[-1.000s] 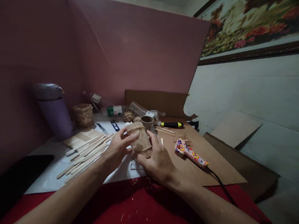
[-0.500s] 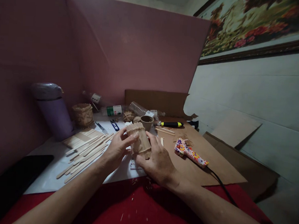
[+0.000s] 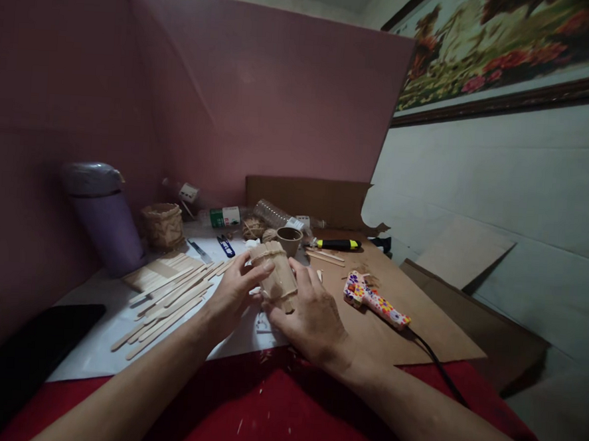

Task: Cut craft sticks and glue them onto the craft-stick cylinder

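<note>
Between my two hands is a small craft-stick pot, tilted, with upright wooden sticks and bands of twine around its top and bottom. My left hand grips its left side, thumb laid across the front. On the right and lower side, my right hand holds it with curled fingers. Just behind stands a brown cup. Loose craft sticks lie in a spread left of my left hand. A flower-patterned glue gun rests on cardboard to the right.
A purple tumbler and a twine-wrapped pot stand at the left. Plastic bottles, a twine ball, thread snips and a black-yellow cutter lie at the back. A black cord trails off the cardboard.
The craft-stick pot has turned slightly in my hands, so its front and lower twine band show differently. Both hands keep nearly the same place.
</note>
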`<state>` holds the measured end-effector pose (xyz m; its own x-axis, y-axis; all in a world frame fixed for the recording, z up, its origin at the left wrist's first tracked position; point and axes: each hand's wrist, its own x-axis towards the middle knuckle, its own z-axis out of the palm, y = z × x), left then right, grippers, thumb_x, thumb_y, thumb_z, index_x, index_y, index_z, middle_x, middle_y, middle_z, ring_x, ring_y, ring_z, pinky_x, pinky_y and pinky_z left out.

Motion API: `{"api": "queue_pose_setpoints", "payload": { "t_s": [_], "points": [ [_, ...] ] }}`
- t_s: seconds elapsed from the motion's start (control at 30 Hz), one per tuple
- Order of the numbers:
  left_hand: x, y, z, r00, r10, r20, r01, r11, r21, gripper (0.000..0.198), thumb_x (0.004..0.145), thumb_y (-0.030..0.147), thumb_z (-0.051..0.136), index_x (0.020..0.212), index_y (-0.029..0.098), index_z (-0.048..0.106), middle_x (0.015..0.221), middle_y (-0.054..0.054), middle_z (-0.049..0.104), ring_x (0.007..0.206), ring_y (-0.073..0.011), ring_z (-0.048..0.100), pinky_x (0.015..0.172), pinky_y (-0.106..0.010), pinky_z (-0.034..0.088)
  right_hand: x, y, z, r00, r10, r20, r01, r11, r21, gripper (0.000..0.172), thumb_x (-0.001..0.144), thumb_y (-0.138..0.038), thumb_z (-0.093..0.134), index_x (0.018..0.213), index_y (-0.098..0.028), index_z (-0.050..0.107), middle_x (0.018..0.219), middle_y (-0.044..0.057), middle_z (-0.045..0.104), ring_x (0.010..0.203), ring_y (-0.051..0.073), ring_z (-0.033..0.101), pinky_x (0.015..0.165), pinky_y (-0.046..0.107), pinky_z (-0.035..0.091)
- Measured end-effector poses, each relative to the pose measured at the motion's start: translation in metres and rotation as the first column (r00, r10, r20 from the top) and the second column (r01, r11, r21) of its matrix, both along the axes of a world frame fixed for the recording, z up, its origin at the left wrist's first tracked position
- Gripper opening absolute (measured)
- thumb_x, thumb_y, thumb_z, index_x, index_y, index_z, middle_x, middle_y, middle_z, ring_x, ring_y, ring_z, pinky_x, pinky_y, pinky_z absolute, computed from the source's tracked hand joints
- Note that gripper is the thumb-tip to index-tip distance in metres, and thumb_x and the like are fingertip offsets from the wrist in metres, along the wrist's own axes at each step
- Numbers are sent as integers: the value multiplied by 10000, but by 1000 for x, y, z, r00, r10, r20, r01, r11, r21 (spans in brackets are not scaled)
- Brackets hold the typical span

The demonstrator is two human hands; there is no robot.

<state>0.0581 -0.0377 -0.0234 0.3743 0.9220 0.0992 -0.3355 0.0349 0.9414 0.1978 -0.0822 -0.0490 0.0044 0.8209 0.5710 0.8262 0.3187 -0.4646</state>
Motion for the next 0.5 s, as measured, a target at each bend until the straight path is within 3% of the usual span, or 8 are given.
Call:
{"api": "queue_pose_setpoints", "payload": {
  "t_s": [0.13, 0.3, 0.5],
  "points": [
    [0, 1, -1, 999, 34, -40, -33, 999, 25, 395, 750, 369, 723, 1083, 192, 609, 987, -50, 662, 791, -157, 623, 587, -229, 471, -2, -2, 1, 996, -40, 78, 40, 999, 4, 743, 755, -397, 629, 1394, -117, 374, 1184, 188, 567, 1045, 346, 562, 853, 512, 512],
    [0, 2, -1, 994, 91, -61, -89, 996, 27, 489, 719, 324, 747, 1154, 212, 554, 1001, -55, 641, 814, -190, 626, 550, -246, 477, -3, -4, 1, 989, -41, 141, 34, 998, 52, 733, 748, -350, 610, 1397, -108, 368, 1165, 189, 564, 1039, 338, 553, 841, 498, 525],
    [-2, 4, -2, 997, 73, -38, -72, 997, 17, 417, 752, 412, 733, 1076, 199, 580, 1035, -60, 646, 811, -170, 621, 632, -271, 511, -3, -5, 1, 986, -47, 163, 37, 997, 64, 757, 743, -369, 633, 1405, -114, 372, 1185, 191, 557, 1016, 336, 564, 832, 500, 535]
  ]
}}
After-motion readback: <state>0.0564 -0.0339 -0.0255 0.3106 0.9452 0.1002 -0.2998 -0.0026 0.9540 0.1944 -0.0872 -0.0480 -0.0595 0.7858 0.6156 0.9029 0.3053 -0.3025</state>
